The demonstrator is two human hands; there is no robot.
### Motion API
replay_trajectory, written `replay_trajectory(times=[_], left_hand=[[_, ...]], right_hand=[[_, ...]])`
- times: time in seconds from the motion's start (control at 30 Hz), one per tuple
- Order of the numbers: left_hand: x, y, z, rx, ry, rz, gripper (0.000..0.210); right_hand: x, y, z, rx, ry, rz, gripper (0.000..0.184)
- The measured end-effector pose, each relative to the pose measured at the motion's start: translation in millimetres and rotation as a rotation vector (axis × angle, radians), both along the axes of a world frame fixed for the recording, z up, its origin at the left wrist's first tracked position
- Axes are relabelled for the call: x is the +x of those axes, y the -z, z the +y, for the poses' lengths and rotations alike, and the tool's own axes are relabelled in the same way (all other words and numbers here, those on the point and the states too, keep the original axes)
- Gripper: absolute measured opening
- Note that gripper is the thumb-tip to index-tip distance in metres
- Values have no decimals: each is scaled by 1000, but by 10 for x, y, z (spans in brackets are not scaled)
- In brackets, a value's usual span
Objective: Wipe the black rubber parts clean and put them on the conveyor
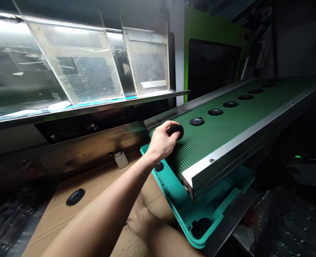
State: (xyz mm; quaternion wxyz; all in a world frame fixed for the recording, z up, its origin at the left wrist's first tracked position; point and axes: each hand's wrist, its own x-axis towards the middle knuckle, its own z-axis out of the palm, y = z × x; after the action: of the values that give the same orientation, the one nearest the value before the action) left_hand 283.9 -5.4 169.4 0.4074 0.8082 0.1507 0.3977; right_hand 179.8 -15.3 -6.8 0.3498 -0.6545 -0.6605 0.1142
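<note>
My left hand (162, 141) reaches over the near end of a green conveyor belt (201, 142). It pinches a round black plastic lid (178, 132) by the rim between thumb and fingers, with the lid tilted up on edge. Low in the middle, what looks like my right hand (143, 214) is in shadow near my lap, and its fingers are too blurred to read. Up the belt lies a row of several similar black lids, the nearest (197, 121) just beyond my left hand.
Under the belt end stands a teal bin (174, 200) with dark pieces in it. Cardboard (93, 178) at the left bears another black lid (75, 197) and a small whitish bottle (121, 160). A metal rail (227, 142) edges the belt. Lit clear panels (93, 71) stand behind.
</note>
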Motion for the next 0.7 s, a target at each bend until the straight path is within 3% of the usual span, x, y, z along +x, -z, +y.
replay_trajectory(times=[0.07,0.13,0.23,0.33,0.4,0.47,0.6,0.7], left_hand=[[-540,98,-39,-197,7,-21,33],[-1178,328,-58,-457,-72,-55,43],[-2083,851,-62,-789,-214,-88,51],[-2643,1343,-50,-930,-320,-182,46],[-2793,1544,-46,-993,-338,-302,40],[-2829,1636,-35,-1074,-318,-428,33],[-2835,1659,13,-1267,-185,-584,15],[-2886,1647,-2,-1326,-96,-650,10]], right_hand=[[-22,26,11,-27,54,0,28],[-38,34,13,-20,109,-1,28],[-37,28,-4,45,145,1,28],[-13,1,-41,90,169,-12,27],[-26,-39,-79,142,189,10,29],[-96,-94,-130,239,180,98,32],[-380,-166,-267,286,18,362,34],[-556,-148,-349,194,-76,335,33]])
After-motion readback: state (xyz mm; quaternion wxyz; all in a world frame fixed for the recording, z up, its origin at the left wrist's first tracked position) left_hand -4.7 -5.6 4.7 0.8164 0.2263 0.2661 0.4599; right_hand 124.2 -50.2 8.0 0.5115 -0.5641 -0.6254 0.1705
